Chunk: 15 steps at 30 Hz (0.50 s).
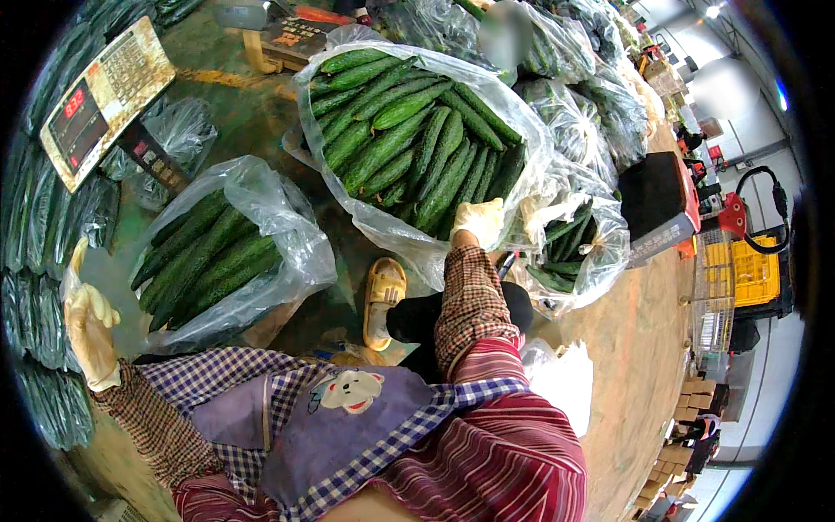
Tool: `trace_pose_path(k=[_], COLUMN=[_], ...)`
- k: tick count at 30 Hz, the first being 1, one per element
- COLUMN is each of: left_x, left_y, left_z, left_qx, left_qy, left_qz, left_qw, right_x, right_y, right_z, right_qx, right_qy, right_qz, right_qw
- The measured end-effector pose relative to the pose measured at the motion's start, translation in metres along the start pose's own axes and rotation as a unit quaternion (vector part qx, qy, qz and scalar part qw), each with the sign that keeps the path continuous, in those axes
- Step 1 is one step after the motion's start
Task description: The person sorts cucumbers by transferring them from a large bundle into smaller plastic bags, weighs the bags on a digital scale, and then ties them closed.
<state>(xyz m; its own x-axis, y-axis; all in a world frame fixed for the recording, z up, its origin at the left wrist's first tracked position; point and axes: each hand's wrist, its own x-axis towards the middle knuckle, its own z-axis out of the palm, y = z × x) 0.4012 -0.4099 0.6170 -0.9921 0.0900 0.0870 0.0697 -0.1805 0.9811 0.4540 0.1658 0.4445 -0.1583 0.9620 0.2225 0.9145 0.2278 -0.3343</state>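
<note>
My left hand (91, 320), in a pale glove, is at the far left, its fingers apart and nothing seen in it, near stacked plastic-wrapped cucumbers (39, 215). My right hand (479, 223), gloved too, rests with bent fingers on the near right edge of the heap of cucumbers (408, 143) in a large clear plastic bag (385, 228). Whether it grips a cucumber or the bag's rim is hidden. Between my hands, a smaller open plastic bag (306, 251) holds several cucumbers (209, 261). A scale display (107, 104) with lit red digits stands at the upper left.
Filled plastic bags (567, 124) are piled at the upper right. Another open bag (603, 267) with cucumbers lies right of my right hand, near a dark box (655, 202). A foot in a yellow sandal (385, 293) is on the floor. A yellow crate (757, 271) stands farther right.
</note>
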Motion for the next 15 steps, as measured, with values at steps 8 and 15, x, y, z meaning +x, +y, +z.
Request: trace_pose_path(k=[8,15], left_x=[0.006,0.006], left_y=[0.006,-0.001], left_z=[0.032,0.033], left_qx=[0.063,0.076], left_qy=[0.007,0.077], left_qz=[-0.040,-0.031], left_qw=[0.997,0.994], right_x=[0.008,0.091], right_y=[-0.015,-0.050], right_z=[0.005,0.067], right_qx=[-0.057,0.048], right_qy=[0.006,-0.024], right_qz=[-0.127,-0.172], right_qw=[0.990,0.984])
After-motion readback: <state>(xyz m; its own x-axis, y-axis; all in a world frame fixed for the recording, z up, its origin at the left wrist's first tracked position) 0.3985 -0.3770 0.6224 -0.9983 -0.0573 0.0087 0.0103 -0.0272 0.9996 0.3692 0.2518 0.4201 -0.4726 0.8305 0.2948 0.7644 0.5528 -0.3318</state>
